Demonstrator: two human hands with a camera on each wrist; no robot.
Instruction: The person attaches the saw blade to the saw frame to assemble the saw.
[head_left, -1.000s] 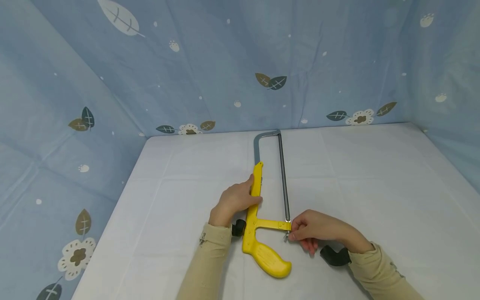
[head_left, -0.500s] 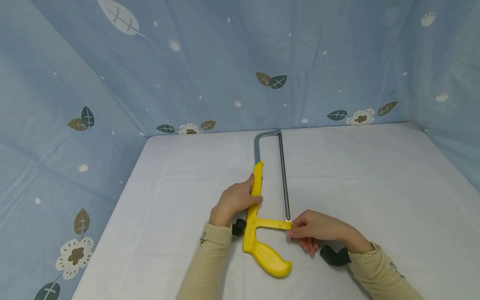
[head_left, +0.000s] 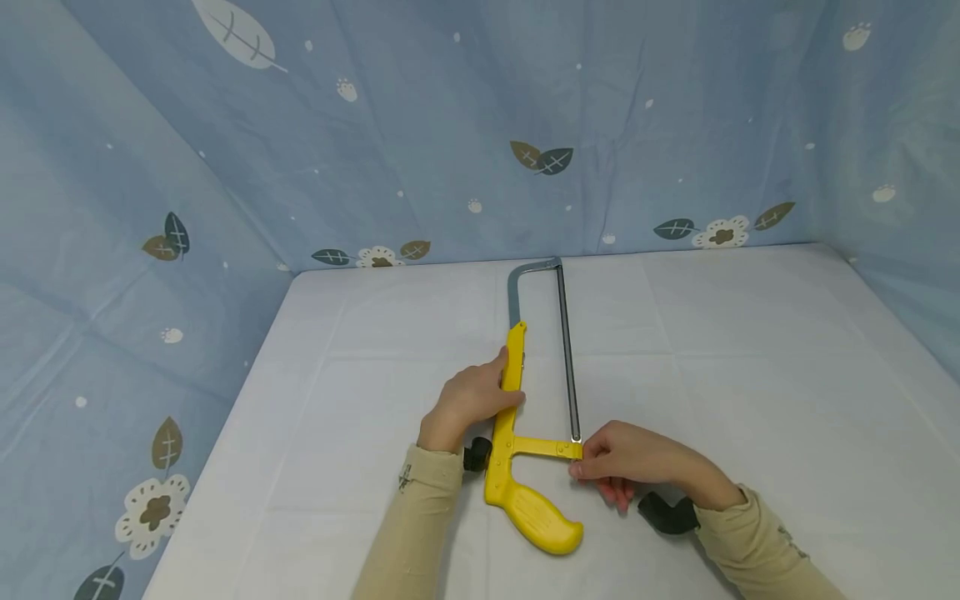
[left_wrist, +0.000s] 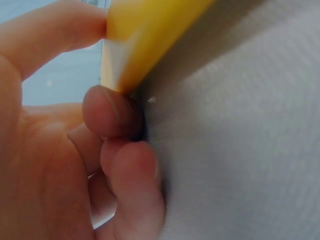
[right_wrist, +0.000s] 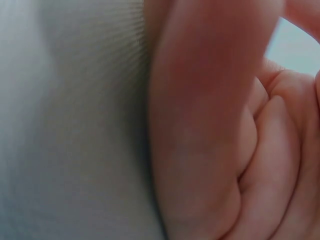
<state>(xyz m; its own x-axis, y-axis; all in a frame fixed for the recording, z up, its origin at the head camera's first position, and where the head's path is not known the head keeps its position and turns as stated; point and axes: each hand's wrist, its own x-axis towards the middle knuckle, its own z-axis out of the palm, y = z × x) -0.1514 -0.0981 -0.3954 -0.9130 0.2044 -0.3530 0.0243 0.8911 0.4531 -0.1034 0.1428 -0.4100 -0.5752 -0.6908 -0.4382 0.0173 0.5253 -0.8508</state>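
A hacksaw with a yellow handle lies flat, its grey front frame pointing away from me. My left hand grips the yellow frame between thumb and fingers; the left wrist view shows fingertips at the yellow edge. Along the saw's right side runs the blade, down to the yellow crosspiece. Just below that crosspiece, my right hand pinches the wing nut, which its fingertips hide. Only curled fingers close against the cloth show in the right wrist view.
A white cloth covers the table under the saw. Blue patterned fabric hangs behind the table and along both sides. Black wrist pieces sit at both sleeves.
The right thumb and fingertips have shifted slightly left over the wing nut, which was visible a second ago and is now covered. The left hand and hacksaw stay in place.
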